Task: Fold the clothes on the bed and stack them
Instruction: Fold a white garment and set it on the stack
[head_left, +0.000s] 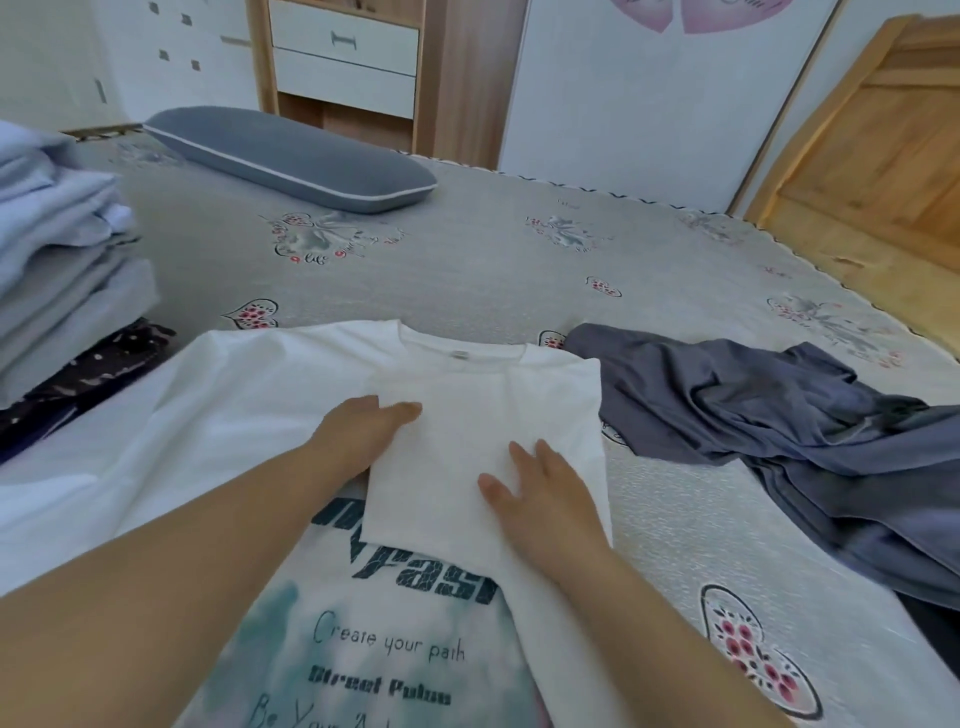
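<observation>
**White T-shirt half folded on the bed, both hands flat on it**

The white T-shirt (322, 384) lies face up on the bed (467, 260), collar pointing away from the person, printed lettering toward the near edge. Its right side is already turned inward, a plain white panel lying over the chest and covering part of the print; the left side is spread wide and not yet folded. The left hand (363, 431) rests with straight fingers at the panel's left edge, and the right hand (540, 483) lies flat on the panel itself, fingers extended, gripping nothing.

The shirt looks like thin, soft knit: light, limp, with no stiffness of its own, so it should hold a crease only while pressed and will likely slide on itself if dragged. The sensible places to take it are probably the left shoulder seam and the left hem, pinched together so the side comes over in one piece.

Just right of the shirt a blue-grey garment (779, 415) lies crumpled and unfolded, touching or nearly touching the shirt's edge. At the far left stands a stack of folded pale blue clothes (57, 260) with a dark patterned piece (98, 369) beneath it.

The bed cover is grey with flower and heart motifs, smooth and flat. A grey pillow (291, 156) lies at the far side. Beyond it stand a wooden unit with white drawers (343, 57) and a white wardrobe door (649, 93); a wooden panel (872, 156) leans at right
</observation>
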